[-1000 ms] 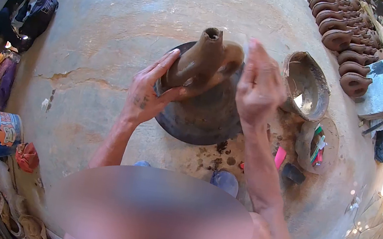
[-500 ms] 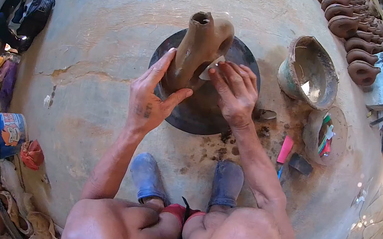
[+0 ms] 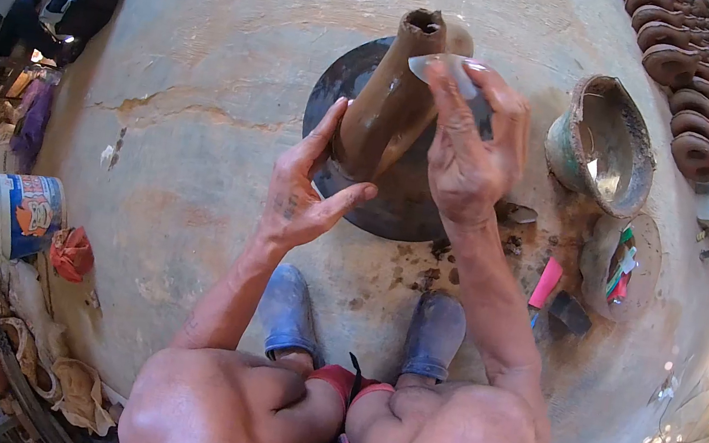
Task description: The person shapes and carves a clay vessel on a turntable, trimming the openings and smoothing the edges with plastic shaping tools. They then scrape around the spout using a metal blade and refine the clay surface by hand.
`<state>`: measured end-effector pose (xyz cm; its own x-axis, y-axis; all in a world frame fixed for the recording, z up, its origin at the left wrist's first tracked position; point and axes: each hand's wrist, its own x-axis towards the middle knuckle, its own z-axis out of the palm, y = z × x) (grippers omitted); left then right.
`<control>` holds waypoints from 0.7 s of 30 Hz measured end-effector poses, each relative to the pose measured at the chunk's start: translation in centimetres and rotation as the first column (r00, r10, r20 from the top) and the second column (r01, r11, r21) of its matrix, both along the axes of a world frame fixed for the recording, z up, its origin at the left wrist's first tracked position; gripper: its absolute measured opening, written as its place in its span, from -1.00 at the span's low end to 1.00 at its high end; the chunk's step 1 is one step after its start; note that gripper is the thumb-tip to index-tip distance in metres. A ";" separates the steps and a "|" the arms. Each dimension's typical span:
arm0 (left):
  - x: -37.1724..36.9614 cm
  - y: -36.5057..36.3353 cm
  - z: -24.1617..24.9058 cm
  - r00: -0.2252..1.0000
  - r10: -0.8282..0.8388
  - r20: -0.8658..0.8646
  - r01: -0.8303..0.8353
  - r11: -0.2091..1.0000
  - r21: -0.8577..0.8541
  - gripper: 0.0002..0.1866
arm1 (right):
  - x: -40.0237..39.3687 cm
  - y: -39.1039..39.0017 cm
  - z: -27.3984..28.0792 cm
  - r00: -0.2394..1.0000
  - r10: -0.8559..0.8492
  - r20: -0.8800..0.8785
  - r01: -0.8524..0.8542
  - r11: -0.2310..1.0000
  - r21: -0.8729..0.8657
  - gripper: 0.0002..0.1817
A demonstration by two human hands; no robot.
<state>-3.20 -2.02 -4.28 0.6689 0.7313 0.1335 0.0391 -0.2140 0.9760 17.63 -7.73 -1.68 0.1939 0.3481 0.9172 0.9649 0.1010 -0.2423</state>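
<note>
A brown wet-clay form stands upright on a dark round wheel disc. It has a long neck with a ragged hole at the top and a curved loop behind, partly hidden by my right hand. My left hand is at the clay's lower left side, its fingers stretched along the wall and its thumb spread away from it. In my right hand, a thin whitish translucent scraper is pinched between thumb and fingers, close beside the upper neck.
Right of the disc stands a worn basin, with a shallow dish of small items below it. A pink-handled tool and a dark block lie nearby. Several curved clay pieces line the right. A printed bucket is at left.
My right hand has lifted the scraper from the clay's lower right side up to the neck. My left thumb has moved away from the wall. The whole view has shifted slightly.
</note>
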 end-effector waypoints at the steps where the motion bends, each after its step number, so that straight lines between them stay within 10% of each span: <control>1: 0.0 0.0 0.1 0.999 -0.021 0.034 0.022 1.000 -0.019 0.15 | -0.4 0.1 -0.5 1.000 0.021 -0.014 -0.022 0.999 -0.043 -0.36; 8: -1.1 0.1 -0.6 0.962 -0.114 0.249 0.165 0.966 -0.197 0.32 | -4.9 -4.3 -0.7 0.996 0.074 -0.057 -0.090 0.922 -0.377 -0.38; 21: -0.2 -3.2 0.0 0.953 -0.073 0.294 0.183 0.912 -0.368 0.53 | -6.6 -11.5 -6.4 0.982 0.179 -0.062 -0.188 0.866 -0.463 -0.51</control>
